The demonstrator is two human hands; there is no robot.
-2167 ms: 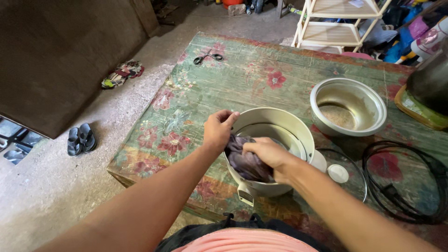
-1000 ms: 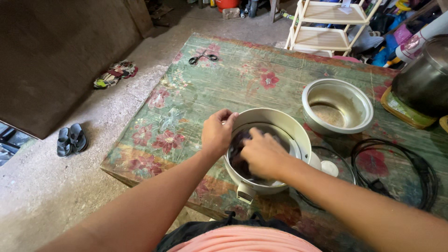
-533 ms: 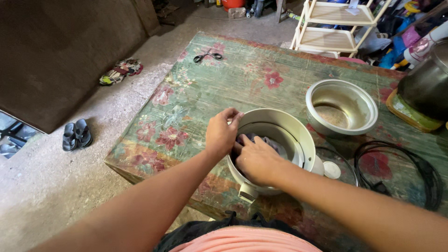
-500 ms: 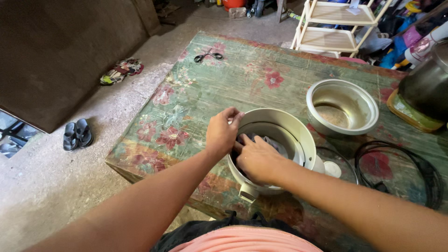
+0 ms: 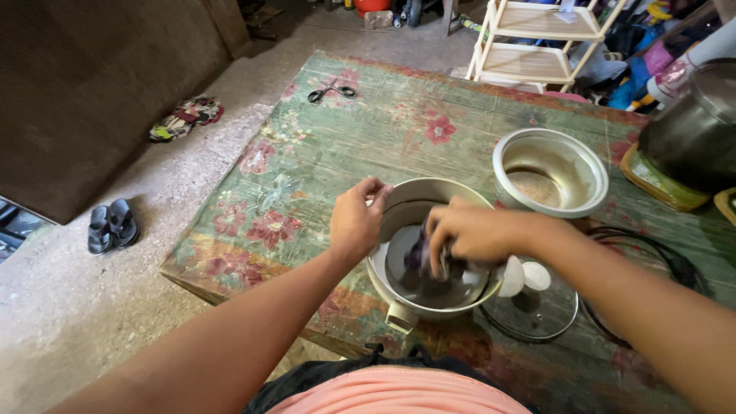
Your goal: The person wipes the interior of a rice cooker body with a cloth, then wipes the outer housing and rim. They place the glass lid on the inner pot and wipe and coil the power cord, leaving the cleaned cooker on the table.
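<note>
Your right hand (image 5: 471, 232) has its grip closed on a dark rag (image 5: 420, 257), bunched and hanging down inside the cooker body (image 5: 399, 295), which sits at the near edge of the tabletop (image 5: 345, 146). The rag looks soft and limp, so I judge it takes any pinch well; a full fistful gives firmer pressure against the smooth inner wall. Your left hand (image 5: 354, 222) has its grip closed on the cooker's rim at 9 o'clock. The shell looks light, thin and hard, likely to skid on the worn painted wood, so the rim is the place to hold it.

Just right of it, at 3 o'clock, lies a glass lid (image 5: 537, 307) with a white knob, fragile and slick. A black cord (image 5: 659, 257) coils beside that. At 1 o'clock stands the metal inner pot (image 5: 550, 172), round and rigid. Far off at 11 o'clock lie scissors (image 5: 331, 92).
</note>
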